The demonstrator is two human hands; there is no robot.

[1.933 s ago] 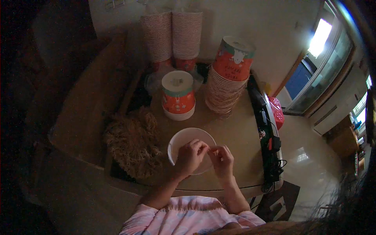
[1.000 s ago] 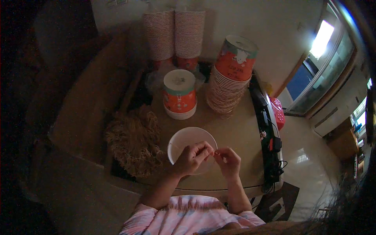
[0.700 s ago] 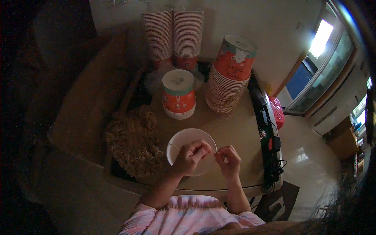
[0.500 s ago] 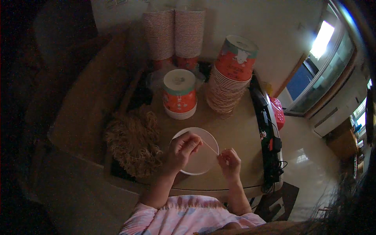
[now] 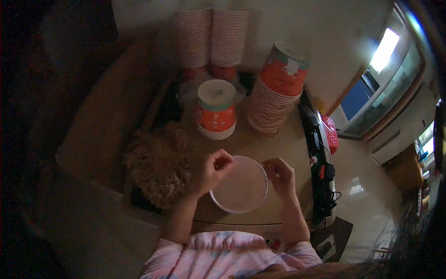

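Observation:
A white paper bucket [image 5: 239, 186], open end up, stands on the table in front of me. Over its left rim is my left hand [image 5: 214, 171], fingers curled together; what they hold, if anything, is hidden. At the right rim my right hand [image 5: 280, 176] is closed in a pinch, with a short bit of string [image 5: 266, 179] showing beside the fingertips. To the left lies a tangled heap of tan strings [image 5: 160, 169]. Behind the bucket, an upside-down orange and green paper bucket [image 5: 217, 109] rests on others nested with it.
A tall stack of nested buckets [image 5: 278, 90] leans at the back right, with two more stacks [image 5: 193, 39] against the wall. Cables and a black plug [image 5: 328, 172] lie along the table's right edge, near a red plastic container [image 5: 330, 132].
My hands have moved apart and slightly right. The string stretched between them no longer shows there. The white bucket sits a little further right and nearer in the picture.

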